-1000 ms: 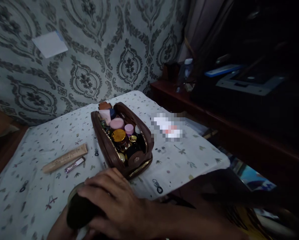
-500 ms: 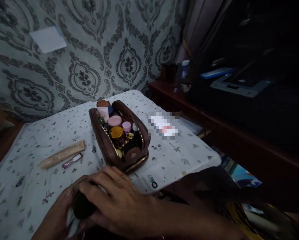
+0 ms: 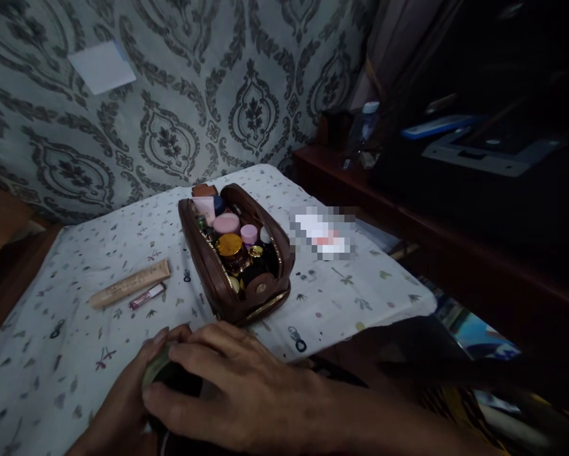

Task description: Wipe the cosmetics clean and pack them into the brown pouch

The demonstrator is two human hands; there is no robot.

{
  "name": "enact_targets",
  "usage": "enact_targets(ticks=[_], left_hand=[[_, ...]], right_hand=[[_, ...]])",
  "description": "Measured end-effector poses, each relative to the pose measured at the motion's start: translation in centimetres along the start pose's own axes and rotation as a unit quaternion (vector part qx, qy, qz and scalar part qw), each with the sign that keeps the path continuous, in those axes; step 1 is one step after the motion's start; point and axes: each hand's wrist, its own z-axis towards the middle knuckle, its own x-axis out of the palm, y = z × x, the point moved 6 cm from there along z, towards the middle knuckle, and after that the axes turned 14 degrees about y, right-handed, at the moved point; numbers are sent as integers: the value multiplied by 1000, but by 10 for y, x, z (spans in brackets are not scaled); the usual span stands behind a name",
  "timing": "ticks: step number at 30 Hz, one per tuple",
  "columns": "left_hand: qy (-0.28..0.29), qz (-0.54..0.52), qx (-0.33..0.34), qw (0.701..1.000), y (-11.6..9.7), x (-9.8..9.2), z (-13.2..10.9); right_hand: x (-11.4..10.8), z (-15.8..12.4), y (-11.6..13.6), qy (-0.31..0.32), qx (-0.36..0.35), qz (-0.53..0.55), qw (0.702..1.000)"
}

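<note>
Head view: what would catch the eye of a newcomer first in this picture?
First, the open brown pouch in the middle of the flowered tablecloth, packed with small jars and bottles with pink and gold lids. Then, at the near edge, the left hand and the right hand clasp a dark round object. A beige tube lies left of the pouch.

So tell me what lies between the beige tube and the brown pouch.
Head view: only bare tablecloth between the beige tube and brown pouch; a small gloss vial lies beside the tube, outside that gap.
</note>
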Motion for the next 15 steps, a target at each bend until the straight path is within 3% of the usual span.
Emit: enact_targets(ticks=[3,7,12,15], left_hand=[[62,-67,-43,995,6,11,0],[35,-70,-16,997,1,18,-9],[48,121,64,989,-24,20,-9],[3,238,101,966,-33,8,-7]], right_hand=[[2,-1,2,-31,5,-15,999],[3,-1,1,10,31,-6,999],[-4,-4,-2,-28,51,-4,998],[0,-5,-6,-43,71,20,996]])
